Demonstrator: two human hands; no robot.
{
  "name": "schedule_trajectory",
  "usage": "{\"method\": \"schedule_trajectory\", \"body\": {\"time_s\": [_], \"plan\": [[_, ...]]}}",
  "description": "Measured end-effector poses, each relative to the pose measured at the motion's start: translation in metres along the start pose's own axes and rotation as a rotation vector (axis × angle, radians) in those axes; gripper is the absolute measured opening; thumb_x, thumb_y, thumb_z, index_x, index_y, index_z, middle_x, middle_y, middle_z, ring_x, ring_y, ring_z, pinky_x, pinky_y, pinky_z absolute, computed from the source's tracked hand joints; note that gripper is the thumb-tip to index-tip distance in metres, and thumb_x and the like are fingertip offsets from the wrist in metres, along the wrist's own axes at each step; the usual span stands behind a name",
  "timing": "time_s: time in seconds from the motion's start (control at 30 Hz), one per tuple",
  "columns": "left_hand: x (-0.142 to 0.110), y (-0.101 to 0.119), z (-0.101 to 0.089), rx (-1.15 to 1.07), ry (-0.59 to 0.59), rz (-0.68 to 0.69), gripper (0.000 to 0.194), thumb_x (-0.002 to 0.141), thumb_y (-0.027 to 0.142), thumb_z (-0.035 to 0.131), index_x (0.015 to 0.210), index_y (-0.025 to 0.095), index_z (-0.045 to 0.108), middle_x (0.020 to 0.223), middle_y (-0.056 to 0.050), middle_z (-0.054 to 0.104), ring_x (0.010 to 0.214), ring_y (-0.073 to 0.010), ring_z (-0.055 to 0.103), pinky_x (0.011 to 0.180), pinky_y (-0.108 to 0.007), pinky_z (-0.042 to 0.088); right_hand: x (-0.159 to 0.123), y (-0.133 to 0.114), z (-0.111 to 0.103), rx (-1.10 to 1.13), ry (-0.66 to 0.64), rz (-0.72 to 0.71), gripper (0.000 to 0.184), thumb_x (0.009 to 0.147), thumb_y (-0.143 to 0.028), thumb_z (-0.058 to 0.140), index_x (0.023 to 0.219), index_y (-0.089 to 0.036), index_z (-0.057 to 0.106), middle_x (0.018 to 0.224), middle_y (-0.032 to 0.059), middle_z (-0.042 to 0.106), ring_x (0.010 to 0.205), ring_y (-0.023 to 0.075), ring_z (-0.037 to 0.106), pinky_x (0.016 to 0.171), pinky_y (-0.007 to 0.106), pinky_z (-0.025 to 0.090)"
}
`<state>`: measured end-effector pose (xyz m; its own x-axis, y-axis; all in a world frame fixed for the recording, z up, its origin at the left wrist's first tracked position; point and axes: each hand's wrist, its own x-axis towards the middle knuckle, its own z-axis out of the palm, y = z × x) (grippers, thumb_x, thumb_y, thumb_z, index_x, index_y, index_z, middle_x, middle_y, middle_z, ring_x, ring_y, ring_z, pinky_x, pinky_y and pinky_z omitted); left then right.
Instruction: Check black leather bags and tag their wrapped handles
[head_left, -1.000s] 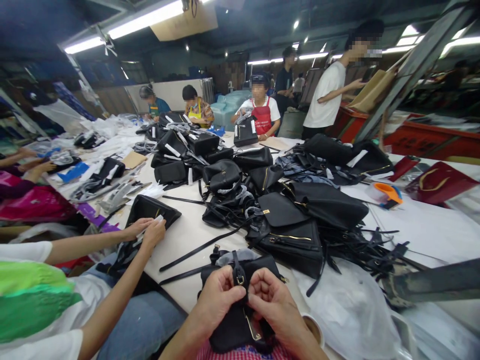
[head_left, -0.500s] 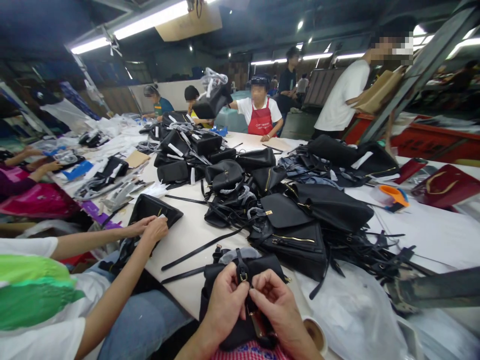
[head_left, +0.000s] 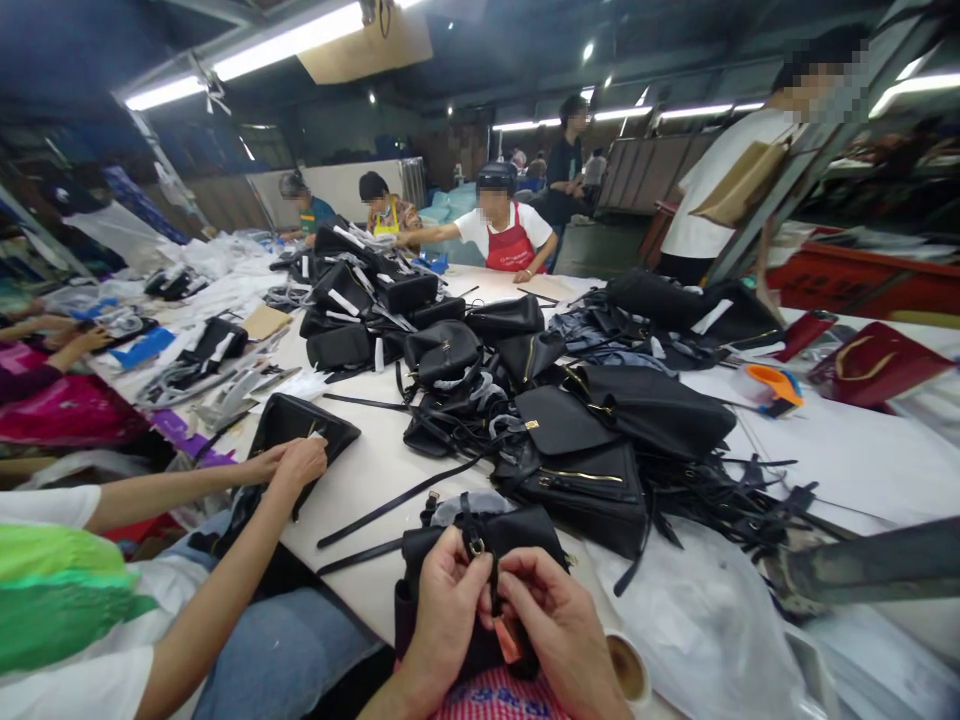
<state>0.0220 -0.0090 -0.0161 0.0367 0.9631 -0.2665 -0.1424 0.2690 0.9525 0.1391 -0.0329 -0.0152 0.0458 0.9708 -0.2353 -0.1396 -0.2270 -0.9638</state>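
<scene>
Black bag (head_left: 529,530) before me at near edge of table (head_left: 375,470), lower part over checked cloth (head_left: 491,695). My left hand (head_left: 448,605) pinches strap (head_left: 468,518) by buckle (head_left: 477,547), thumb against forefinger; right hand (head_left: 555,620) curled in beside it, cannot tell whether closed on strap. Bag looks light, soft; strap thin, bendy, perhaps slick, best held close to buckle. Bag pile (head_left: 577,420) crowds far side, crumpled plastic (head_left: 697,610) right; more room left.
</scene>
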Motion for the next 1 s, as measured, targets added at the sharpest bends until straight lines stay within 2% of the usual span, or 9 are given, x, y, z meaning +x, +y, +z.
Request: {"method": "schedule_trajectory", "body": {"time_s": [0.2,0.3,0.47,0.6,0.67,0.73,0.83,0.9,1.0], "plan": [[0.003,-0.005,-0.004,0.014,0.005,-0.041,0.026,0.073,0.034,0.065,0.068,0.021,0.043,0.046,0.012,0.041,0.034,-0.0026,0.032,0.033,-0.013,0.025,0.006,-0.004,0.004,0.201,0.019,0.169,0.056,0.05,-0.059,0.083,0.079,-0.016,0.062,0.062,-0.0009,0.064,0.054,0.0123,0.061,0.056,0.024,0.053],[0.001,-0.003,-0.004,0.024,0.007,-0.013,0.025,0.072,0.033,0.066,0.068,0.02,0.045,0.054,0.009,0.045,0.038,-0.0028,0.037,0.035,-0.013,0.029,0.009,-0.002,0.004,0.208,-0.001,0.137,0.052,0.052,-0.054,0.085,0.078,-0.015,0.063,0.061,-0.0017,0.062,0.053,0.0115,0.06,0.052,0.021,0.049],[-0.011,0.001,-0.005,0.048,-0.145,-0.051,0.027,0.074,0.037,0.066,0.084,0.019,0.05,0.063,0.005,0.055,0.043,-0.0067,0.048,0.035,-0.015,0.033,0.011,0.005,0.002,0.222,0.02,0.059,0.041,0.06,-0.043,0.084,0.081,-0.018,0.059,0.06,-0.0047,0.06,0.052,0.0093,0.056,0.05,0.019,0.045],[-0.019,-0.004,-0.011,0.11,-0.089,-0.038,0.018,0.079,0.03,0.059,0.076,0.021,0.043,0.057,0.006,0.053,0.044,-0.0088,0.05,0.04,-0.018,0.038,0.011,0.004,0.004,0.272,-0.012,0.067,0.038,0.061,-0.038,0.084,0.08,-0.018,0.057,0.059,-0.0061,0.057,0.052,0.0077,0.052,0.05,0.018,0.042],[-0.021,-0.006,-0.016,0.316,-0.012,0.109,0.015,0.081,0.023,0.055,0.073,0.022,0.043,0.057,0.005,0.052,0.048,-0.0107,0.052,0.045,-0.02,0.041,0.01,0.002,0.004,0.352,-0.034,0.127,0.037,0.062,-0.034,0.083,0.08,-0.018,0.054,0.057,-0.008,0.054,0.048,0.0063,0.048,0.048,0.017,0.039],[-0.021,-0.005,-0.024,0.583,0.032,0.406,0.011,0.082,0.016,0.053,0.074,0.021,0.048,0.064,0.003,0.056,0.058,-0.0129,0.057,0.054,-0.023,0.045,0.009,0.002,0.002,0.452,-0.069,0.215,0.036,0.062,-0.029,0.082,0.078,-0.02,0.051,0.055,-0.0096,0.05,0.046,0.0054,0.045,0.046,0.017,0.036],[-0.017,0.002,-0.037,0.879,-0.026,0.839,0.014,0.087,0.01,0.047,0.086,0.021,0.057,0.071,-0.001,0.061,0.065,-0.015,0.06,0.06,-0.025,0.046,0.009,0.004,-0.002,0.503,-0.116,0.265,0.037,0.062,-0.026,0.08,0.076,-0.022,0.046,0.054,-0.0108,0.047,0.045,0.0056,0.041,0.045,0.017,0.034],[-0.012,0.01,-0.044,0.99,-0.057,0.955,0.019,0.09,0.01,0.043,0.088,0.02,0.059,0.071,-0.002,0.061,0.063,-0.0151,0.059,0.058,-0.024,0.045,0.01,0.007,-0.003,0.441,-0.11,0.222,0.036,0.064,-0.026,0.077,0.074,-0.022,0.043,0.055,-0.0109,0.046,0.045,0.0058,0.039,0.045,0.018,0.033],[-0.007,0.02,-0.045,1.078,-0.066,1.002,0.023,0.092,0.011,0.041,0.081,0.019,0.058,0.068,-0.002,0.058,0.061,-0.0154,0.056,0.055,-0.025,0.043,0.012,0.011,-0.003,0.197,-0.057,0.066,0.031,0.064,-0.024,0.072,0.07,-0.022,0.041,0.056,-0.0104,0.042,0.047,0.0066,0.037,0.046,0.019,0.031]]}}
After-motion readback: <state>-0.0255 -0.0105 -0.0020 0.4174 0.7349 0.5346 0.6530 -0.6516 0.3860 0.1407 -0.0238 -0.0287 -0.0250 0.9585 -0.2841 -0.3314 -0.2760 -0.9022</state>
